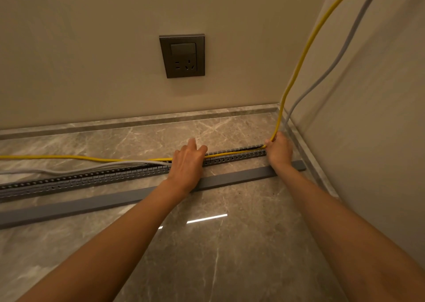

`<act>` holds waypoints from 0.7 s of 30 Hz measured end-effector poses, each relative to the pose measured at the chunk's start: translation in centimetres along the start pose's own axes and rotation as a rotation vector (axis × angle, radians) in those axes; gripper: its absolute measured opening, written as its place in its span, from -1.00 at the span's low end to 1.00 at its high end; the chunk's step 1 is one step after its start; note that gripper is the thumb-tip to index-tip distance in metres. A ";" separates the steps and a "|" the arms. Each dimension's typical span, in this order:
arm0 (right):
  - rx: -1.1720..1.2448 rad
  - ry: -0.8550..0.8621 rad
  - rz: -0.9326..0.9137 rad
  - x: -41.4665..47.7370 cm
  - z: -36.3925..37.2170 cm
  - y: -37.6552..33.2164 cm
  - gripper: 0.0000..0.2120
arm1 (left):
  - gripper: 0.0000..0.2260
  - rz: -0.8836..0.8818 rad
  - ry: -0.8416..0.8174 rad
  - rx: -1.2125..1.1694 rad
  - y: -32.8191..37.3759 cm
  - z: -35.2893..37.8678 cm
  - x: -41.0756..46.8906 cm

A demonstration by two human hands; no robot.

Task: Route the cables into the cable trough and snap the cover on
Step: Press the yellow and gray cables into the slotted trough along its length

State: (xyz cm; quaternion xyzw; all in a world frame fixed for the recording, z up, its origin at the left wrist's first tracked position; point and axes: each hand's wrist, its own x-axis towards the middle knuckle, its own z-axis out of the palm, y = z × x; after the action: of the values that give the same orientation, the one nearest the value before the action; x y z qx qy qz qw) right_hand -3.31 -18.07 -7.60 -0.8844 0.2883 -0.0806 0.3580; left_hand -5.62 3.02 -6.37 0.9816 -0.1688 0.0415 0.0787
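Note:
A long grey slotted cable trough (96, 177) lies across the marble floor near the wall. Its flat grey cover (96, 204) lies loose just in front of it. A yellow cable (296, 67) drops from the upper right, bends at the trough's right end and lies in the trough between my hands, then runs left over the floor. A grey-white cable (331, 64) hangs beside it and shows again left of my left hand (187, 163), which rests flat on the trough with straight fingers. My right hand (279, 151) grips the cables at the trough's right end.
A dark wall socket with a switch (182, 56) sits on the back wall above the trough. A side wall (368, 129) closes the corner on the right, with a marble skirting (161, 119) along the floor edge.

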 end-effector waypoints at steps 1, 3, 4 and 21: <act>-0.010 -0.001 0.002 -0.1 -0.1 -0.1 -0.81 | -0.90 0.016 0.008 -0.008 0.0 -0.1 -0.1; -0.029 -0.001 0.003 -0.2 -0.1 -0.2 -0.79 | -0.94 0.057 -0.008 0.057 0.0 0.0 0.1; -0.032 0.002 0.005 -0.3 -0.1 -0.3 -0.79 | -0.89 0.064 -0.014 0.121 0.0 -0.3 0.2; -0.140 0.052 0.019 -1.5 -0.9 -1.3 -0.59 | -0.77 0.161 -0.212 0.332 1.0 -0.8 -0.3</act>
State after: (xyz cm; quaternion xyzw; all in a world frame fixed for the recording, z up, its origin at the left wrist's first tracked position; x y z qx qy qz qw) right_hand -4.23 -17.01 -5.97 -0.9022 0.3109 -0.0797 0.2883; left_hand -6.32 2.31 -5.48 0.9633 -0.2449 -0.0287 -0.1057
